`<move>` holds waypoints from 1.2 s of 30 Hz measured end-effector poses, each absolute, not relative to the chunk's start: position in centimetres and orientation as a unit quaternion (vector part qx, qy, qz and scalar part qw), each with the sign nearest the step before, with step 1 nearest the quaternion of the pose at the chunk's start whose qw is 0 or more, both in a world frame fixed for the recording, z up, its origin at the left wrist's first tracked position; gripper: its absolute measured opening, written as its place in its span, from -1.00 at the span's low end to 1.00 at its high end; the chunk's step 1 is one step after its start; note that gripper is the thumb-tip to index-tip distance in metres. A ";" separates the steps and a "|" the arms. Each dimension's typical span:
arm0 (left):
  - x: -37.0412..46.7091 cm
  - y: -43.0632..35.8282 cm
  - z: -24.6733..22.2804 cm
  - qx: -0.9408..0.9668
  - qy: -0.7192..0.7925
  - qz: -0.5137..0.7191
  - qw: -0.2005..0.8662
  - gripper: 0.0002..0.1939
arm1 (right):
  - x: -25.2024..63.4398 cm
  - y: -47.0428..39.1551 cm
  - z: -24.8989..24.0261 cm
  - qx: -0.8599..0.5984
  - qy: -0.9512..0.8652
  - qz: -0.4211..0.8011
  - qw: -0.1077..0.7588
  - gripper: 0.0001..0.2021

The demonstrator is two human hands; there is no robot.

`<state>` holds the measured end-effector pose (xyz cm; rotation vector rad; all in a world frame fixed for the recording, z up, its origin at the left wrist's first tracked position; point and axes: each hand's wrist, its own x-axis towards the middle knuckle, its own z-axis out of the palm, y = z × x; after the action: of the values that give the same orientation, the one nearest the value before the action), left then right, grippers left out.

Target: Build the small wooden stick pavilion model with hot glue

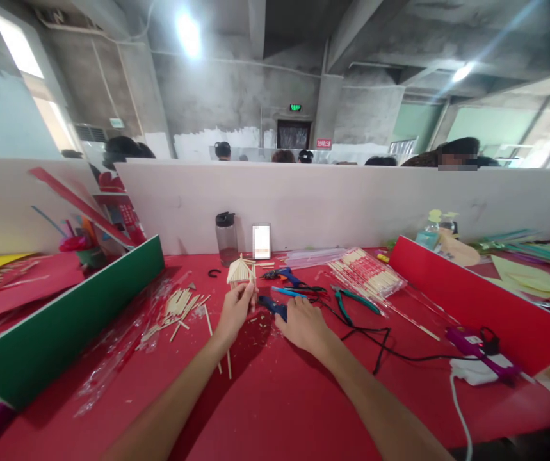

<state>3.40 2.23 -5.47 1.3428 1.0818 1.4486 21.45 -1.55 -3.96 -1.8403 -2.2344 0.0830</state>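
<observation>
A small model of pale wooden sticks with a peaked roof (241,271) stands near the middle of the red table (275,410). My left hand (237,308) is closed on the lower right part of this stick model. Just to the right, my right hand (306,320) is closed around a dark blue tool (273,307), whose head points left toward the model. A light blue pen-like stick (288,292) lies just beyond my right hand. Small wood scraps are scattered on the table between my hands.
Loose sticks (178,306) lie left. Behind are a bottle (226,240) and a blue glue gun (287,276). Green-handled pliers (344,307), packed sticks (368,274) and a black cable (399,351) lie right. Green (82,310) and red (476,294) boards flank the table. Heads of people show beyond the white partition (303,192).
</observation>
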 end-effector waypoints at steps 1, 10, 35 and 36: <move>3.3 2.3 -5.5 0.531 0.428 0.583 0.442 -0.57 | 21.4 -1.6 -4.3 -0.630 -0.768 0.023 0.116 -0.53; 3.1 2.6 -5.6 0.527 0.433 0.571 0.457 -0.59 | 21.1 -0.8 -5.7 -0.636 -0.763 -0.002 0.115 -0.38; 2.0 4.5 -6.6 0.521 0.433 0.553 0.485 -0.51 | 22.0 0.7 -4.9 -0.580 -0.789 -0.020 0.199 -0.54; 2.0 4.5 -6.6 0.524 0.432 0.552 0.484 -0.52 | 22.1 1.0 -4.8 -0.565 -0.795 -0.013 0.221 -0.60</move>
<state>2.00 4.50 -6.63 1.2753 1.0526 1.3447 22.10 1.03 -4.75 -1.5618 -2.1977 -0.0369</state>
